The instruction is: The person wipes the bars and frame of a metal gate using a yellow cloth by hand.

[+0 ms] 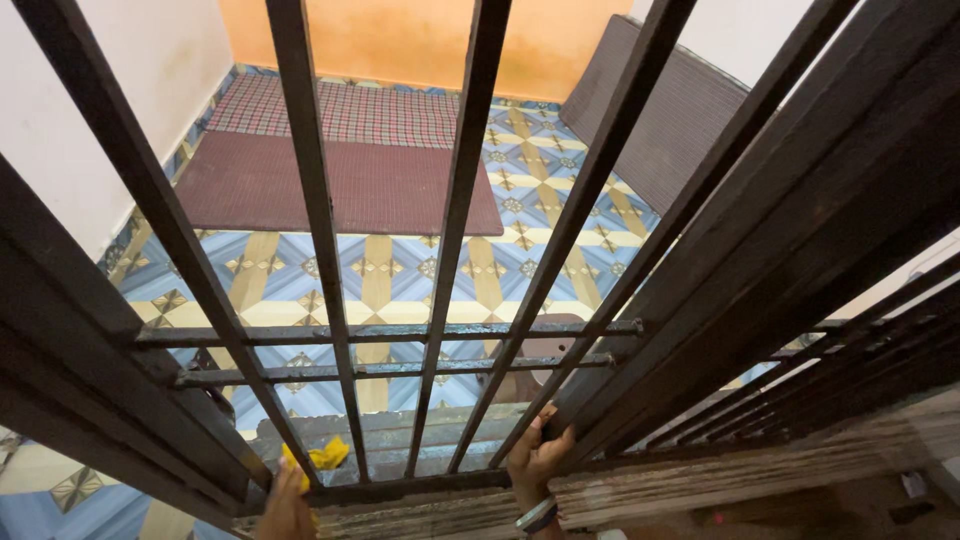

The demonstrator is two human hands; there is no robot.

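The dark grille [440,260] is standing upright in the window, its bars running vertically and crossed by two horizontal bars low down. The left hand [285,505] is pressing a yellow cloth [318,458] against the grille's bottom left corner, fingers curled around it. The right hand [535,460] is gripping a bar's base, fingers wrapped closed.
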